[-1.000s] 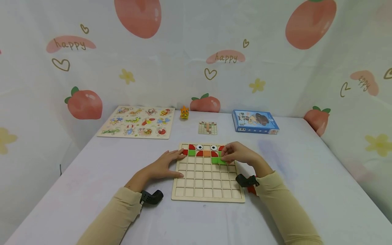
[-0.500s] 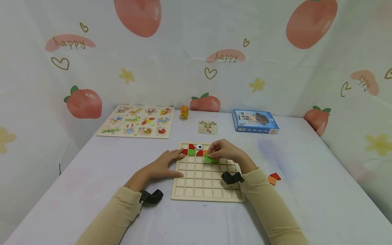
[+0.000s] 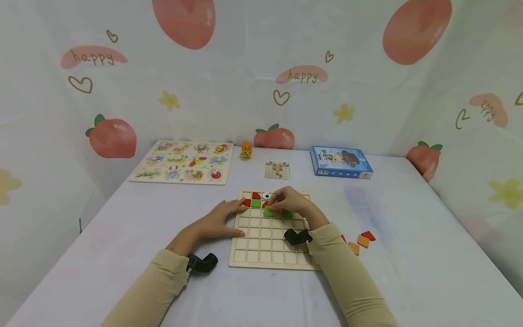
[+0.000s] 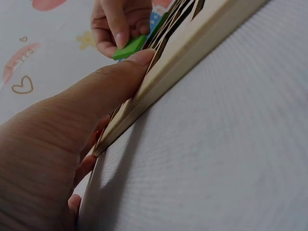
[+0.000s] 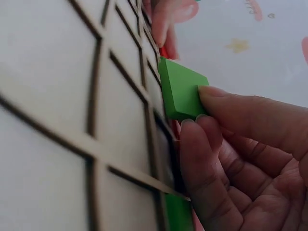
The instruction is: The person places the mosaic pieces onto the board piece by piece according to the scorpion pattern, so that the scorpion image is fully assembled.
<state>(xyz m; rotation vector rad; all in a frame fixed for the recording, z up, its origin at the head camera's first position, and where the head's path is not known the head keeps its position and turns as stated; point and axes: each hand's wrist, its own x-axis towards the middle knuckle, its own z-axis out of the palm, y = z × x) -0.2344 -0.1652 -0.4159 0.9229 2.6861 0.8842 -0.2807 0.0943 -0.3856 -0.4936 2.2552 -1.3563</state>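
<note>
A wooden grid board (image 3: 259,246) lies on the table, with red, green and eye tiles in its far rows. My right hand (image 3: 292,202) pinches a green square tile (image 5: 185,91) between thumb and fingers, tilted over the third row in the right wrist view. Another green tile (image 3: 288,214) sits in that row further right. My left hand (image 3: 218,221) rests on the board's left edge, thumb (image 4: 115,77) on top and fingers extended near a red tile (image 3: 247,203). The right hand hides part of the far rows.
Loose orange tiles (image 3: 363,241) and red tiles (image 3: 368,235) lie right of the board, some partly behind the right sleeve. Behind stand a small patterned card (image 3: 277,170), an orange figurine (image 3: 246,150), a blue box (image 3: 341,162) and an insect puzzle board (image 3: 184,162).
My right hand has moved left over the board with the green tile, uncovering loose tiles at the right. One green tile stays in the third row. The left hand keeps its place.
</note>
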